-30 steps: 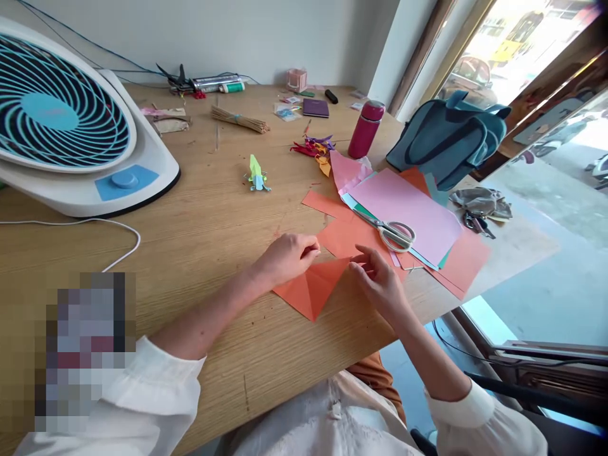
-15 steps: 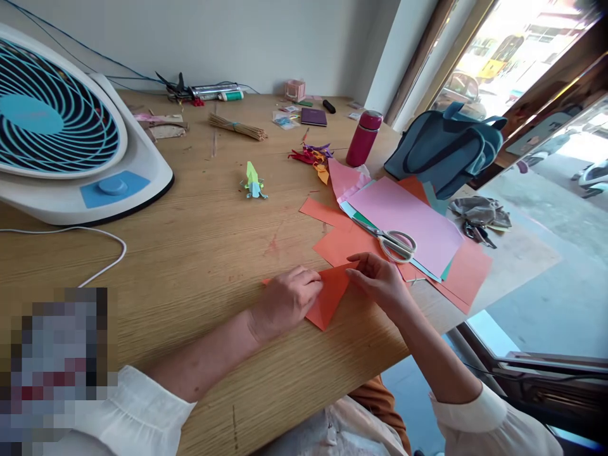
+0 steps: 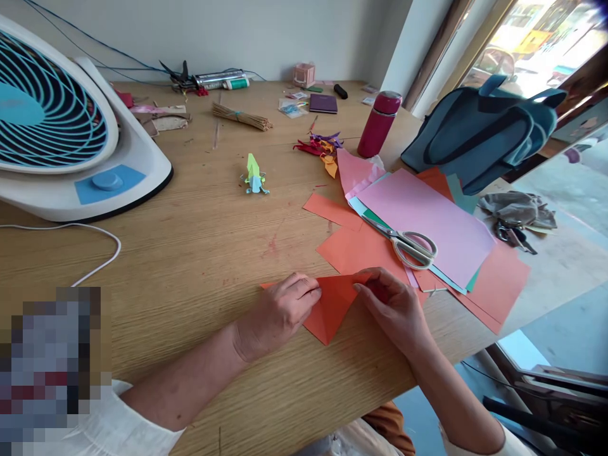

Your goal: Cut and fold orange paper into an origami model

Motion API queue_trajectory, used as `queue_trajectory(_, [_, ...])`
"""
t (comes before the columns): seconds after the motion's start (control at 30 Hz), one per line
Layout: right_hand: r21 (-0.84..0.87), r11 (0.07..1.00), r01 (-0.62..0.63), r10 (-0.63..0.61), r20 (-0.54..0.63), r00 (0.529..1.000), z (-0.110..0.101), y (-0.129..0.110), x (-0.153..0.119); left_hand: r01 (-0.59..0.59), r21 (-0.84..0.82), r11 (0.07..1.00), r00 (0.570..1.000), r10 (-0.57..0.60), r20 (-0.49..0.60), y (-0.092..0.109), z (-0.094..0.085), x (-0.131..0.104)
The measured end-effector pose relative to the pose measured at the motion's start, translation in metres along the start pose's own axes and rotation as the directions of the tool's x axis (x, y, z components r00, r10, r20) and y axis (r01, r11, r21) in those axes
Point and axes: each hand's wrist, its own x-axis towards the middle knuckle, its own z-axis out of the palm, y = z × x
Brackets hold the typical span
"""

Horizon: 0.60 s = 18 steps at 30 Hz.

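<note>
A folded orange sheet of paper [image 3: 329,310] lies on the wooden table, one corner pointing toward me and a crease running down its middle. My left hand [image 3: 289,307] rests on its left part with curled fingers, pressing it and hiding some of it; an orange tip shows beyond the knuckles. Between thumb and fingers, my right hand [image 3: 387,304] pinches the paper's right corner. Just beyond that hand lie scissors [image 3: 401,244] with white handles, on top of a pink sheet [image 3: 427,221] and loose orange sheets [image 3: 358,250].
A small green and blue origami figure [image 3: 255,177] stands mid-table. At the left is a white fan [image 3: 142,161] with its cord. Behind the papers are a magenta bottle [image 3: 379,125], a blue bag [image 3: 475,136] and colourful paper scraps [image 3: 327,149]. A bundle of sticks [image 3: 242,117] lies farther back.
The view has shifted slightly, so the bag and papers appear farther right. Both hands keep their hold on the folded orange paper, with little visible change in it.
</note>
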Motion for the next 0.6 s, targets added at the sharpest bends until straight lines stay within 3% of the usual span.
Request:
queue_trajectory(0.13, [-0.128,0.959,0.254,-0.243,0.098,0.965,0.004,-0.004,-0.004,0.002,0.013,1.000,1.000,-0.003,0.012,-0.001,-0.002,0.000])
queue_trajectory(0.27, [-0.240,0.818,0.523,-0.469,0.249,0.847,0.006,-0.006,-0.006,0.019,0.007,1.000,1.000,-0.019,0.021,-0.002,-0.004,0.000])
queue_trajectory(0.6, [-0.430,0.504,0.749,-0.555,0.502,0.663,0.001,-0.007,-0.013,0.076,-0.009,0.997,0.997,-0.076,0.034,-0.003,-0.004,0.001])
